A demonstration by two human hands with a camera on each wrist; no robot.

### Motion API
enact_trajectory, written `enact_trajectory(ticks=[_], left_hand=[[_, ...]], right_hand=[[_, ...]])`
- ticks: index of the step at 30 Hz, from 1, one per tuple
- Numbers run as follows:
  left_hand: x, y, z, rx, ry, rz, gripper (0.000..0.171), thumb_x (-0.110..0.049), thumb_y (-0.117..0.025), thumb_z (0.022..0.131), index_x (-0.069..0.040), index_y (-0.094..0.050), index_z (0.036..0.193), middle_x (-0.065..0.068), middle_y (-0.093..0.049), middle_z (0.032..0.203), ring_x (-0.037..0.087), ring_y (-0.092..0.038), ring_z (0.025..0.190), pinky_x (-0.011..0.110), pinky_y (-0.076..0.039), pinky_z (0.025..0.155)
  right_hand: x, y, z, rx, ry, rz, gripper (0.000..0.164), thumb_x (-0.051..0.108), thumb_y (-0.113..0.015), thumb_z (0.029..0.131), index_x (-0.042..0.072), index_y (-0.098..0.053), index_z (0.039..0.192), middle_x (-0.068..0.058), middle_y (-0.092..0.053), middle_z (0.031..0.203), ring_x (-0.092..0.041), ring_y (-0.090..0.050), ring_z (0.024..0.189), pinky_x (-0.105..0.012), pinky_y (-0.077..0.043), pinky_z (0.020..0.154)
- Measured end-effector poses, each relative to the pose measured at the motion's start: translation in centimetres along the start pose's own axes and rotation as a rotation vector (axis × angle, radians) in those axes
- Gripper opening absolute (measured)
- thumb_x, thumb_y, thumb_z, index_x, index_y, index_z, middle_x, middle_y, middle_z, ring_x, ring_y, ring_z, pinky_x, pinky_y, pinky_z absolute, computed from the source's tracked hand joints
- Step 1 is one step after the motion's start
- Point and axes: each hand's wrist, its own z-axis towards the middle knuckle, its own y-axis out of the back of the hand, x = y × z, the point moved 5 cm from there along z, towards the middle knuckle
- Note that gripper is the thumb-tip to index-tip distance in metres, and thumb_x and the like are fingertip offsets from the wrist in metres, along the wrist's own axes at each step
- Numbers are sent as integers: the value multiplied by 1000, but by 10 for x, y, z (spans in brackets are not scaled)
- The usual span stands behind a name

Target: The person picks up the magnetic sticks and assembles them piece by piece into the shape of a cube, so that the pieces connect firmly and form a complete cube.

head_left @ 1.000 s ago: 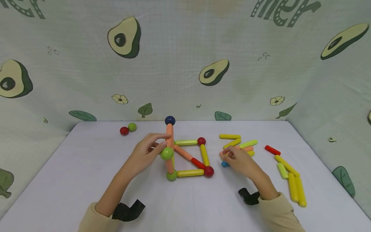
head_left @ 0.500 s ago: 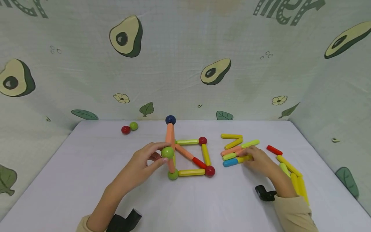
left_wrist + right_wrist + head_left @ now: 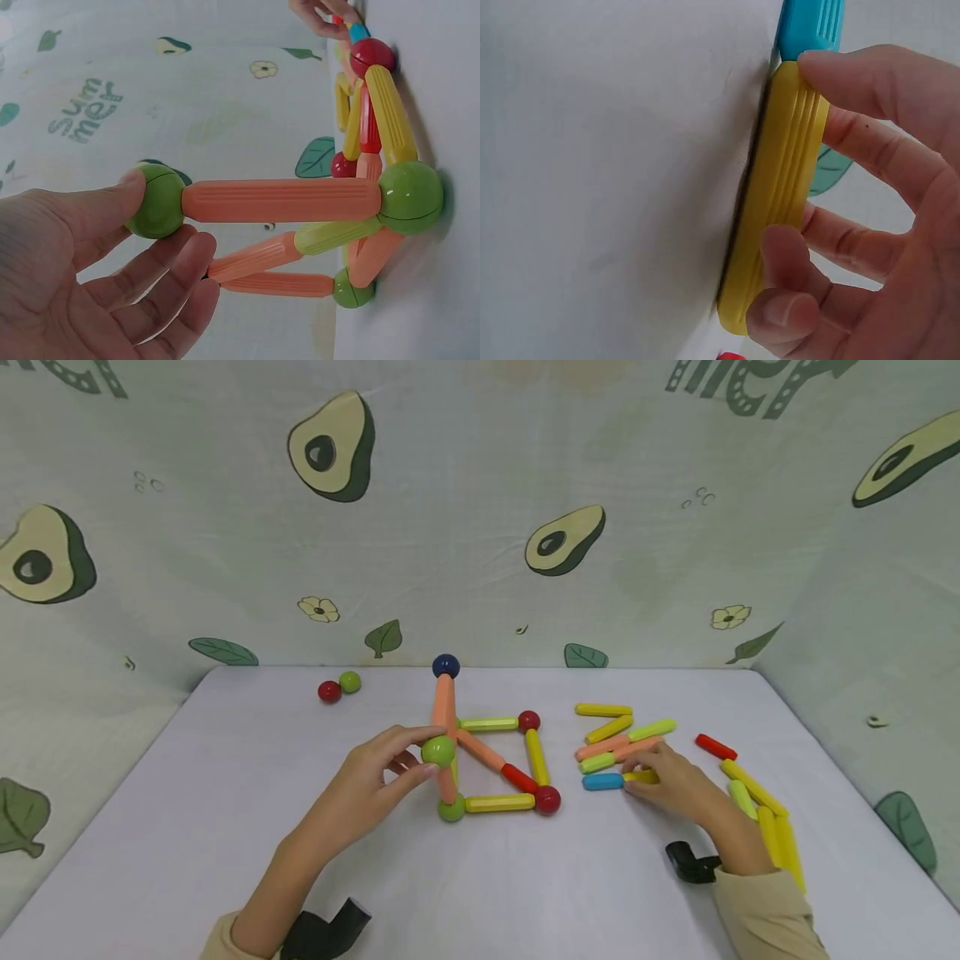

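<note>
My left hand [image 3: 367, 777] pinches a green ball [image 3: 161, 201] between thumb and fingers. That ball tops an upright orange rod [image 3: 281, 200], whose foot joins another green ball [image 3: 411, 197] on the table. They belong to a ball-and-rod frame with yellow rods [image 3: 500, 803], red balls [image 3: 547, 799], a red-and-orange diagonal and a dark blue ball [image 3: 446, 666]. Over at the right, my right hand [image 3: 678, 781] grips a yellow rod [image 3: 784, 165] lying on the table. A blue rod [image 3: 602, 782] meets its far end, end to end.
Loose rods lie beyond my right hand, among them a light green rod [image 3: 652, 730] and an orange rod [image 3: 602, 747]. Farther right are a red rod [image 3: 716, 747] and several yellow rods [image 3: 753, 787]. Spare red [image 3: 329, 692] and green balls [image 3: 350, 682] sit back left.
My left hand has come down from the orange rod to the green ball. My right hand has shifted right along the loose rods to the yellow one; the blue-yellow pair has turned slightly.
</note>
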Motion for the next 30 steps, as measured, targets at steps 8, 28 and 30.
enact_trajectory(ticks=[8,28,30], left_hand=[[-1,0,1,-8,-6,-13,47,-6,-76,97,-7,-65,143,7,-71,118,17,-68,95,34,-61,86],[1,1,1,-3,35,-6,45,-7,-76,97,-5,-66,142,7,-72,118,18,-68,95,33,-61,85],[1,1,1,-3,38,-6,45,-7,-76,97,-4,-66,141,7,-72,118,18,-68,95,33,-61,85]], right_hand=[[-1,-2,2,26,-32,-41,16,9,-75,95,7,-62,104,-17,-51,106,-28,-53,85,-42,-50,74],[17,27,-14,-57,-33,61,27,-13,-71,90,-7,-70,116,-24,-58,115,-31,-56,95,-39,-58,80],[26,28,-17,-79,2,70,27,-13,-71,91,-5,-72,117,-21,-60,116,-27,-56,95,-32,-57,77]])
